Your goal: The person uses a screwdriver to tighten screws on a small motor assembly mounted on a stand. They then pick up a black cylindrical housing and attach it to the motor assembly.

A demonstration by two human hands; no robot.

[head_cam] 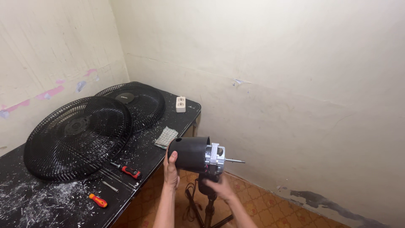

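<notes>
A fan motor head with a black cylindrical rear housing and a bare metal front stands on a black stand over the floor, its shaft pointing right. My left hand grips the back of the black housing. My right hand holds the neck just under the motor. Two black fan grilles lie on the table to the left: the rear grille nearer me and the front grille behind it.
The black table is scuffed with white marks. On it lie a red-and-black screwdriver, a small orange screwdriver, a metal rod, a checked cloth and a white socket block. Cream walls close in behind and right.
</notes>
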